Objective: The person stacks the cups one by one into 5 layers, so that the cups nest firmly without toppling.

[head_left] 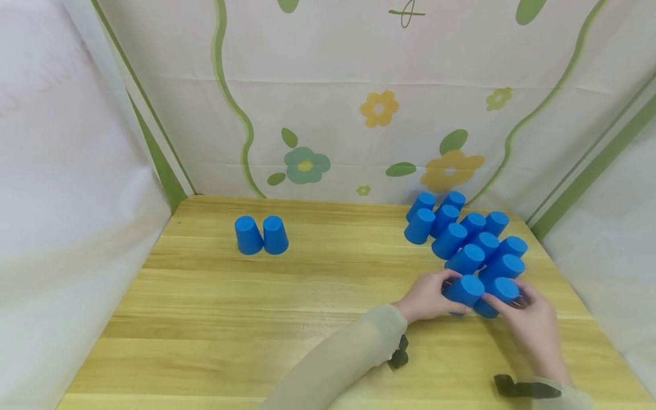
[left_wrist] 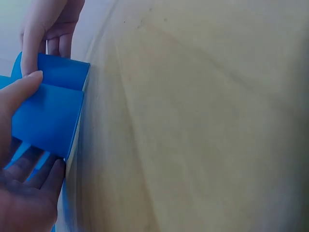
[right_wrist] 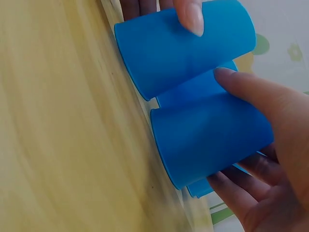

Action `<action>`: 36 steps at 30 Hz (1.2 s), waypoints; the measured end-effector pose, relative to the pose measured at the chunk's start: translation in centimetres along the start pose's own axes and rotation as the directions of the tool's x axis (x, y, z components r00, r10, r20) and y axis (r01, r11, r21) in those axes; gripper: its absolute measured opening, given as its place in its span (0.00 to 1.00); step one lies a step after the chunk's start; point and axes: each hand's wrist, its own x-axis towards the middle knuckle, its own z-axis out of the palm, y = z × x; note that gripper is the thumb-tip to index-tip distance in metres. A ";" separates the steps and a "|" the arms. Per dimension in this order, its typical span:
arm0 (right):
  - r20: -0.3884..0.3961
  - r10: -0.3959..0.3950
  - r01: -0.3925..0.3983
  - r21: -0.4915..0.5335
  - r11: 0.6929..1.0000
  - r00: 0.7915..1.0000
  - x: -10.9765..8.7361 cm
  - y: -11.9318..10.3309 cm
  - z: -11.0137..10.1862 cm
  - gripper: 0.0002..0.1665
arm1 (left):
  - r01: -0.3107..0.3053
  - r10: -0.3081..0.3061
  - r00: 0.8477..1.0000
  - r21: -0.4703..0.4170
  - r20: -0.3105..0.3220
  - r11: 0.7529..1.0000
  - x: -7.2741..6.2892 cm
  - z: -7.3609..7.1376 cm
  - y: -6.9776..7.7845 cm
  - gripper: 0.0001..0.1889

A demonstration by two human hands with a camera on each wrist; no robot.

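Gripping the left-hand cup [head_left: 464, 291] with the left hand [head_left: 426, 297], at the near end of the cluster of blue cups [head_left: 484, 245]: thumb pressed to the near side, fingers bent round the far side. Gripping the right-hand cup [head_left: 504, 289] with the right hand [head_left: 538, 322], also at the cluster's near end, farther to the right: thumb on the near face, fingers round behind. In each case a grip pinching a cup by opposite sides of its wall. Both held mouth-down, flat base uppermost, wide rim low over the desk [head_left: 230, 319]; cannot tell whether touching the wood or slightly lifted. Just beside each other, too close in these views to judge as touching or barely apart.

Standing well to the left of the cluster: a pair of blue cups [head_left: 275, 236], likewise mouth-down, side by side. Hanging behind the cluster: a flower-printed cloth [head_left: 328, 114].

Judging by the thin rims and smooth, plastic look, probably very light and fairly stiff, with some give under a hard squeeze. Not likely to be fragile, but easily tipped or nudged against the cluster. Perhaps a little slippery, though helped in a lift by the flare toward the rim. Best taken around mid-wall, thumb opposite fingers, pressing lightly and evenly.
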 end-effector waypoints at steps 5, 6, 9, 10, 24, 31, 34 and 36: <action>0.015 -0.017 0.017 0.000 1.000 1.000 0.0 0.0 0.0 0.46 | -0.012 0.012 1.000 0.035 0.003 0.999 0.1 -0.1 0.1 0.32; 0.011 -0.025 0.025 -0.002 1.000 1.000 0.0 0.0 0.1 0.45 | -0.015 0.015 1.000 0.034 0.003 0.999 0.1 -0.3 0.1 0.31; -0.003 -0.056 0.056 -0.018 0.998 0.998 0.0 0.2 0.2 0.42 | -0.037 0.037 0.999 0.048 0.002 0.998 0.1 -1.0 0.2 0.31; -0.005 -0.061 0.061 -0.021 0.998 0.998 0.0 0.2 0.2 0.42 | -0.043 0.043 0.999 0.050 0.002 0.998 0.0 -1.4 0.2 0.31; 0.013 -0.025 0.025 -0.031 0.999 1.000 -0.2 -0.4 -0.4 0.48 | -0.023 0.019 0.991 -0.029 -0.134 0.999 -1.0 -8.1 -0.9 0.33; 0.015 -0.018 0.018 -0.029 0.999 1.000 -0.2 -0.6 -0.4 0.47 | 0.000 -0.009 0.969 -0.037 -0.247 0.999 -2.1 -11.4 -2.4 0.32; 0.026 -0.017 0.018 -0.043 0.999 1.000 -0.2 -0.8 -0.5 0.48 | 0.012 -0.018 0.961 -0.023 -0.276 1.000 -2.6 -12.7 -3.0 0.32; 0.029 -0.017 0.019 -0.047 0.999 0.999 -0.2 -0.8 -0.6 0.48 | 0.020 -0.023 0.955 -0.012 -0.295 1.000 -3.0 -13.5 -3.3 0.33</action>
